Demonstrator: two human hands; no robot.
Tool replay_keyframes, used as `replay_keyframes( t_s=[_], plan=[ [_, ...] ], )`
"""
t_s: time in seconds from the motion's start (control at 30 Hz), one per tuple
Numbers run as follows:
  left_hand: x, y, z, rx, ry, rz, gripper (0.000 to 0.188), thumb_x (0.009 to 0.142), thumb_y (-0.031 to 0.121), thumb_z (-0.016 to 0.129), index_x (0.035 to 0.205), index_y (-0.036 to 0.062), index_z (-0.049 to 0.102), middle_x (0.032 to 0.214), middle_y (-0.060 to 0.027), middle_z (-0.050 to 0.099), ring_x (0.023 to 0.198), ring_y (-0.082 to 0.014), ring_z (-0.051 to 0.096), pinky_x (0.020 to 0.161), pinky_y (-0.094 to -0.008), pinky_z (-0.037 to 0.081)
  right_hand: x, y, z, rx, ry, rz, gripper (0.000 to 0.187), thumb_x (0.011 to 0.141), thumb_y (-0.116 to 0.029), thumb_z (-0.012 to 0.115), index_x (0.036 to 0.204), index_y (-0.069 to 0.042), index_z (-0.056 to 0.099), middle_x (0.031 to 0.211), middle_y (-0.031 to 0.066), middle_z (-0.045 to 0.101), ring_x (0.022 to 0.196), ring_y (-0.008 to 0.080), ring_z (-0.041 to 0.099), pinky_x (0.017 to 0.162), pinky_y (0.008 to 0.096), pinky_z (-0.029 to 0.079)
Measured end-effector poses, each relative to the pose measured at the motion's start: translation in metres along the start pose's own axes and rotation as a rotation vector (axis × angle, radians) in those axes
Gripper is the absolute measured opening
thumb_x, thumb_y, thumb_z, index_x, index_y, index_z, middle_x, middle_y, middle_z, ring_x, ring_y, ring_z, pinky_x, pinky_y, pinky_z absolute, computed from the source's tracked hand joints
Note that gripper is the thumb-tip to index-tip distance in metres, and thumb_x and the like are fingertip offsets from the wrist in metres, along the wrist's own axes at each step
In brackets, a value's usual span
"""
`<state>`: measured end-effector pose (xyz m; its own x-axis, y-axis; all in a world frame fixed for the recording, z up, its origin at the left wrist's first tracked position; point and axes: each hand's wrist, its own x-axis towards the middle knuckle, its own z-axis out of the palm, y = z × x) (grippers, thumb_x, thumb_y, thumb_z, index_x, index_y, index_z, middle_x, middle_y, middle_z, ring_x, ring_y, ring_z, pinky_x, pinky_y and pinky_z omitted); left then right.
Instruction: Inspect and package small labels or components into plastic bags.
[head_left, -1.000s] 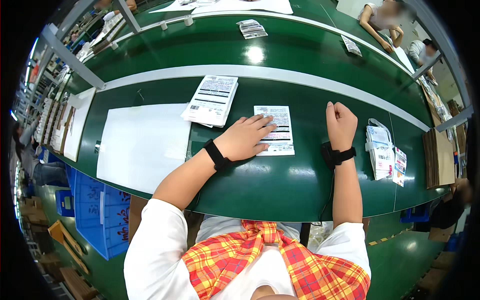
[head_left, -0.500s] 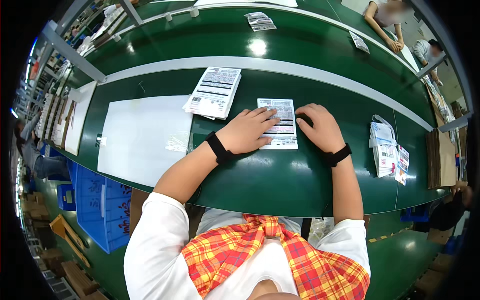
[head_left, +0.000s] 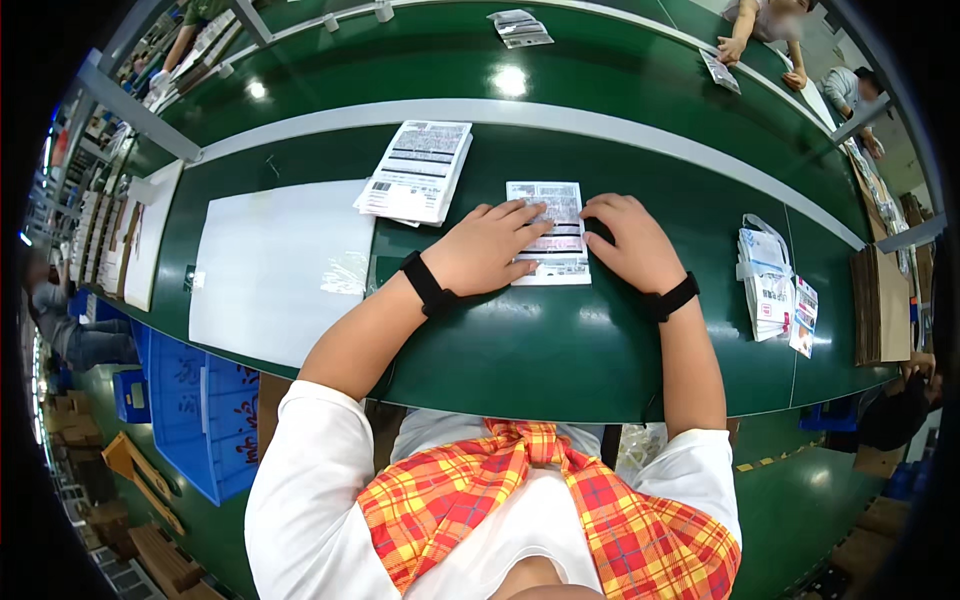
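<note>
A flat white printed packet lies on the green table straight in front of me; whether it is one or a small pile I cannot tell. My left hand rests flat across its left side, fingers spread. My right hand is at its right edge, fingers loosely curved and apart, the fingertips touching or nearly touching the edge. A stack of similar white printed packets sits beyond my left hand, slightly askew.
A white sheet covers the table's left part. At the right lie a strapped bundle of printed packets and cardboard sheets. Silver packets are on the far belt. A blue bin stands below left. Another person's hand touches a far packet.
My right hand has come in to the packet's right edge. My left hand stays on the packet. At the far right, a co-worker's hand has reached a silver packet. The view has shifted slightly.
</note>
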<state>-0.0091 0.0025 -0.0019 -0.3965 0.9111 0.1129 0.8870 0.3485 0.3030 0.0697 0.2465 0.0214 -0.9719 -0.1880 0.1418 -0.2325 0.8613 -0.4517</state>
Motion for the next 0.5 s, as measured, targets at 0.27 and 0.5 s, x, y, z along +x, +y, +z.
replay_keyframes(
  t_s=[0.27,0.5],
  plan=[
    [0.0024,-0.0012,-0.0032,-0.007,0.002,-0.011,0.055,0.095,0.032,0.06,0.143,0.0098,0.048,0.153,-0.0137,0.042,0.141,-0.0333,0.038,0.112,-0.0483,0.034,0.0026,0.0047,0.0004,-0.023,0.032,-0.03,0.026,0.086,-0.015,0.066,0.109,-0.003,0.064,0.119,0.0125,0.063,0.112,0.0323,0.056,0.099,0.0396,0.046],
    [0.0033,-0.001,-0.0033,0.003,0.008,-0.011,0.054,0.095,0.032,0.06,0.143,0.0099,0.048,0.152,-0.0135,0.042,0.142,-0.0327,0.037,0.113,-0.0481,0.033,0.0012,0.0026,0.0003,-0.035,0.044,-0.018,0.027,0.086,-0.016,0.066,0.11,-0.004,0.064,0.12,0.0114,0.062,0.112,0.032,0.055,0.098,0.0395,0.047]
  ],
)
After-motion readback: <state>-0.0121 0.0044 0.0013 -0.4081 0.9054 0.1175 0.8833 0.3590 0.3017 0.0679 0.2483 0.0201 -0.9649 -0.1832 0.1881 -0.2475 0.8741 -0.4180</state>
